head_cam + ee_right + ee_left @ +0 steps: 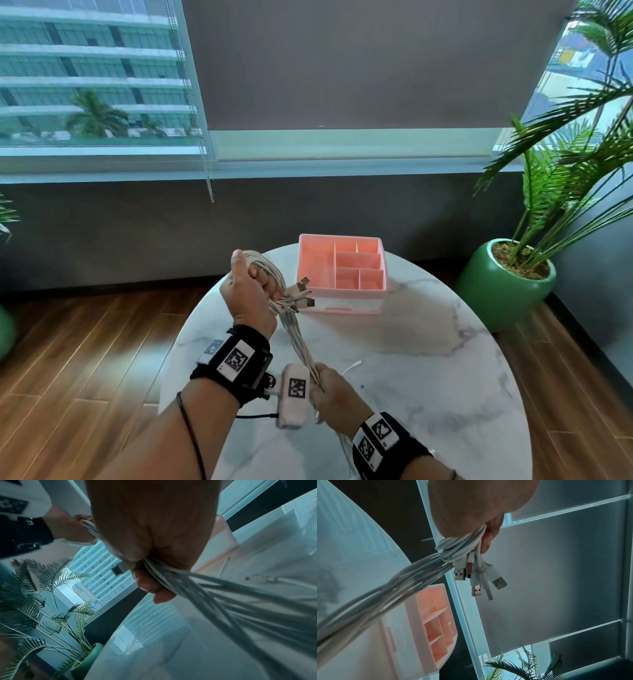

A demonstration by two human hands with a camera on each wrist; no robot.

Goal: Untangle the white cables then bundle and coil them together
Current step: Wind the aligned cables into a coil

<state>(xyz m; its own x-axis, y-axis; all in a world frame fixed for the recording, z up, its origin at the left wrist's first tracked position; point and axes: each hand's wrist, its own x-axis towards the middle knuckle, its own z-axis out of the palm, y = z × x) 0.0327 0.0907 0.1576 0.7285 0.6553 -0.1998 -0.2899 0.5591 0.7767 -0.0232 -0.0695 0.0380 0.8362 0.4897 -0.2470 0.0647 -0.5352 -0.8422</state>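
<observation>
My left hand (251,291) is raised over the near-left corner of the pink organizer (342,274), fist closed around the white cables (298,339) where they loop over my knuckles; I hold them there so the gathered turns stay stacked. The USB plugs (477,577) hang free just below that fist, pointing toward the organizer, left out so they do not get buried in the coil. In the left wrist view a wrap or knot seems to cinch the strands just under the fist, though blur keeps me from saying which. From there the bundle runs taut, down and toward me, away from the organizer, to my right hand (334,394), which is low over the marble table (445,394), fingers (150,586) curled tight around the strands, with the slack trailing below it. I judge this grip keeps tension so the next turn lays neatly. One loose cable end (354,365) lies on the table just beside the right hand, on the organizer's side.
</observation>
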